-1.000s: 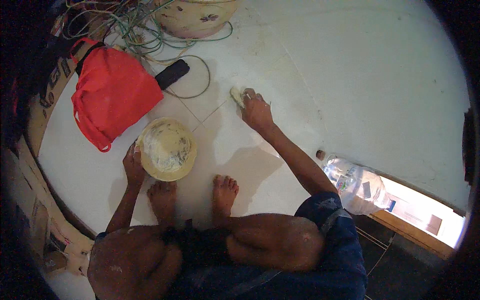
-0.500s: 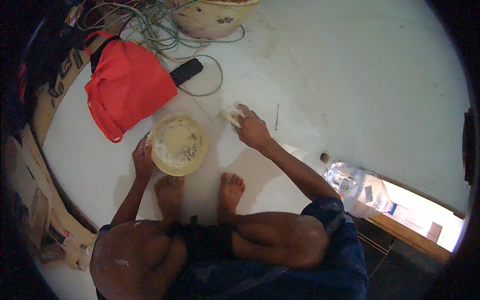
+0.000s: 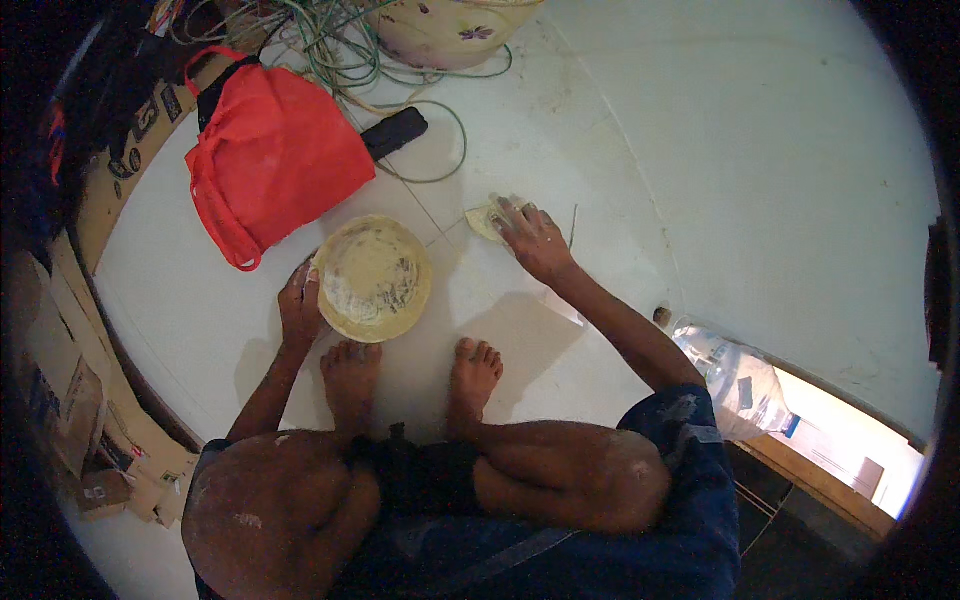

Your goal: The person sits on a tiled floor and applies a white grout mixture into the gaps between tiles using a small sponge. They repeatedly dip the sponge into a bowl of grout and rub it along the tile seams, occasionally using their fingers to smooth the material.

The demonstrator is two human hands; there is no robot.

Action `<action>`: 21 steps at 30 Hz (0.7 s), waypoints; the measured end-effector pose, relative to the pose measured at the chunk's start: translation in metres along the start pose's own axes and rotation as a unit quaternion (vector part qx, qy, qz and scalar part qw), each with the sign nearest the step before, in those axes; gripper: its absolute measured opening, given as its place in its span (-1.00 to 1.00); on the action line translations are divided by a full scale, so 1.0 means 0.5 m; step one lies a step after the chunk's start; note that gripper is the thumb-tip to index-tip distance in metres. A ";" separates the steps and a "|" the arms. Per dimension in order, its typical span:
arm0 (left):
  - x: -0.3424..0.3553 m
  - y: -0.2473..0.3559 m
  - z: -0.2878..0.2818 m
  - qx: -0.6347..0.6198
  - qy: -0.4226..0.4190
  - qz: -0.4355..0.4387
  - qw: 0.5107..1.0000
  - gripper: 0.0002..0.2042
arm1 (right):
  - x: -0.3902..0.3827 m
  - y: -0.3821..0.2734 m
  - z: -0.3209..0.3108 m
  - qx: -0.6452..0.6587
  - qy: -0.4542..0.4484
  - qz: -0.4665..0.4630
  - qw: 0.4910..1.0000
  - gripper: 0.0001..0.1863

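Observation:
I squat on a white tiled floor [image 3: 600, 120] with both bare feet in front of me. My left hand [image 3: 299, 306] grips the left rim of a round yellowish bowl [image 3: 373, 279] smeared with pale paste. My right hand [image 3: 533, 236] reaches forward and presses a small pale sponge-like pad [image 3: 487, 218] flat against the floor, with the fingers spread over it. The pad is mostly covered by the fingers.
A red cloth bag [image 3: 274, 158] lies left of the bowl, next to a black flat object [image 3: 395, 132] and tangled green cables [image 3: 340, 40]. A flowered basin [image 3: 450, 30] stands at the top. A plastic water bottle [image 3: 735, 380] lies at right. Cardboard [image 3: 70, 400] lines the left edge.
The right hand with the pad has slid across the floor toward me and to the right of the bowl. The left hand has stayed on the bowl's rim.

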State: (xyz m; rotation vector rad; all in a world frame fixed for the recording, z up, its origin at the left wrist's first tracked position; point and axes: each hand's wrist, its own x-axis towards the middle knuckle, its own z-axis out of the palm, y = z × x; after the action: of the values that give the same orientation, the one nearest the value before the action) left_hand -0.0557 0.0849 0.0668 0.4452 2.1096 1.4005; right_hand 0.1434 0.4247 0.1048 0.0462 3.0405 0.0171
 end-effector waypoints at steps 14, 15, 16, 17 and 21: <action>0.007 -0.043 -0.006 0.050 -0.003 0.026 0.998 -0.63 | 0.012 -0.017 -0.028 0.086 0.002 0.109 0.990 -0.64; 0.007 -0.065 -0.012 0.077 -0.006 0.046 0.996 -0.60 | 0.024 -0.003 -0.037 0.106 0.025 0.151 0.982 -0.64; 0.011 -0.060 -0.007 0.051 -0.010 0.030 0.998 -0.59 | 0.035 0.027 -0.045 0.122 0.048 0.195 0.972 -0.65; 0.006 -0.048 -0.011 0.028 -0.012 0.012 0.999 -0.59 | 0.045 0.057 -0.048 0.141 0.069 0.237 0.959 -0.65; 0.005 -0.034 -0.009 -0.014 -0.004 -0.011 1.000 -0.66 | 0.042 0.271 -0.007 0.078 0.099 0.323 0.938 -0.62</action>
State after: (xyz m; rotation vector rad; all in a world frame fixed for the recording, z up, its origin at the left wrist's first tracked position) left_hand -0.0597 0.0761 0.0519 0.4142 2.0800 1.4108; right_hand 0.1261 0.5608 0.1081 1.1069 3.0521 -0.1790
